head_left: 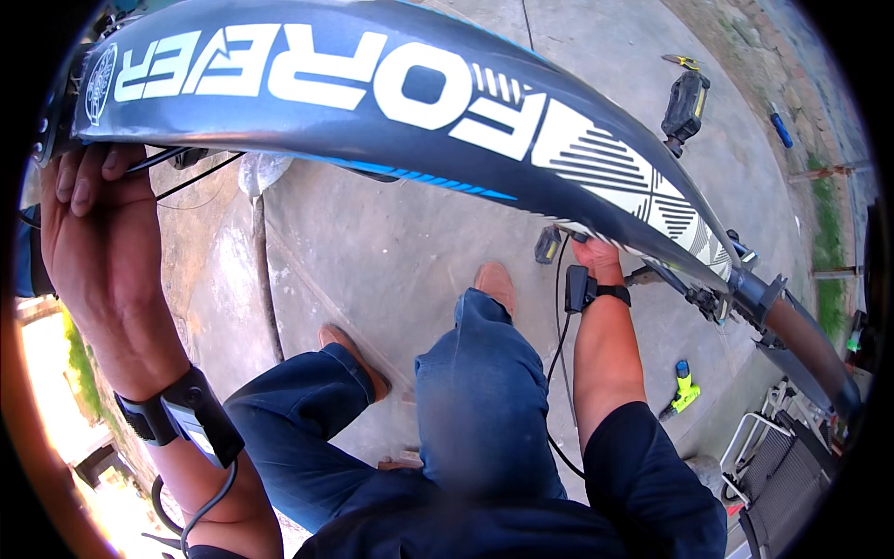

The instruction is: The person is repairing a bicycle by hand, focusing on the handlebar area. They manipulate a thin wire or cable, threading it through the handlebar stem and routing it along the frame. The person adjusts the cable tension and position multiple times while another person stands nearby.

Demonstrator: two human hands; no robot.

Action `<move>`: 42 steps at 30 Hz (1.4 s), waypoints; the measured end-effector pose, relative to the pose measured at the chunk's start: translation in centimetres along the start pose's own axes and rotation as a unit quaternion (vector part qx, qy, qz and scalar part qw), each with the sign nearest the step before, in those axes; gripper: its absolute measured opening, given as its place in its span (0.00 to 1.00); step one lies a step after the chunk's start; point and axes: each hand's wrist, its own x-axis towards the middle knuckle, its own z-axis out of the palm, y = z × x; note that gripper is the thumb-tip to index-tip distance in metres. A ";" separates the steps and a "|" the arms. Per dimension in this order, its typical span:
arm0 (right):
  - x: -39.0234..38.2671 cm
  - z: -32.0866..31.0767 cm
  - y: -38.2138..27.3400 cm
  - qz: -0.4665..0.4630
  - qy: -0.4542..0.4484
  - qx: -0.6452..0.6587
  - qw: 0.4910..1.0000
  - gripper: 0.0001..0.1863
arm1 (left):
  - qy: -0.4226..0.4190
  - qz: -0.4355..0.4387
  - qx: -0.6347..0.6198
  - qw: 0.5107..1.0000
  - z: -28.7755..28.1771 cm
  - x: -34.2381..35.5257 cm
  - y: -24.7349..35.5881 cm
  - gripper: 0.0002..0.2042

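A bicycle frame (419,177) with a thick dark blue tube, white lettering and blue stripes arches across the upper view. My left hand (107,242) is raised under its left end, palm showing and fingers curled beside black cables (200,179). What those fingers grip is hidden by the frame. Under the tube's right part is my right hand (596,253), its fingers mostly covered by the tube. A pedal (548,244) sits just left of it, and another pedal (686,102) sticks out beyond the tube. Each wrist wears a strapped device with a black cord.
On the concrete floor (372,252) lie a neon-yellow tool (684,391) with a blue end and a blue cylinder (780,129). A folding chair (782,475) stands at the lower right. A thin pole (264,270) runs down beside my left foot. Grass (827,242) edges the far right.
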 end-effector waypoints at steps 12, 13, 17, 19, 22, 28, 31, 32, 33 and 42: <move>-3.4 3.7 0.1 -0.097 0.163 -0.478 0.858 0.22 | 0.019 -0.008 -0.040 0.999 2.7 -4.5 -3.3 0.16; -4.7 3.9 -0.3 -0.104 0.155 -0.548 0.815 0.23 | 0.022 -0.028 -0.060 0.998 2.7 -5.2 -4.1 0.16; -13.2 11.3 -3.9 -0.034 0.057 -0.732 0.678 0.22 | 0.116 -0.036 0.026 0.992 5.9 -7.0 -4.3 0.10; -18.8 21.4 -5.7 0.015 -0.075 -0.687 0.723 0.19 | 0.118 -0.037 0.094 0.988 6.0 -7.0 -4.4 0.09; -24.1 33.9 -7.6 -0.191 -0.261 -0.674 0.664 0.15 | 0.111 -0.042 0.085 0.989 6.0 -6.5 -5.5 0.09; -21.9 47.5 -4.6 -0.567 -0.203 -0.697 0.389 0.24 | 0.160 -0.010 0.073 0.984 6.6 -5.2 -5.8 0.07; -20.5 47.9 -3.5 -0.459 -0.110 -0.794 0.383 0.23 | 0.167 -0.009 0.080 0.983 6.9 -4.7 -5.8 0.06; -20.3 47.9 -3.4 -0.451 -0.098 -0.804 0.376 0.23 | 0.170 -0.009 0.079 0.982 6.8 -4.5 -5.8 0.06; -20.1 47.9 -3.3 -0.442 -0.085 -0.814 0.368 0.22 | 0.172 -0.010 0.078 0.982 6.7 -4.4 -5.8 0.06; -19.6 47.3 -3.1 -0.509 -0.107 -0.775 0.359 0.19 | 0.182 -0.006 0.084 0.980 6.1 -4.1 -5.5 0.08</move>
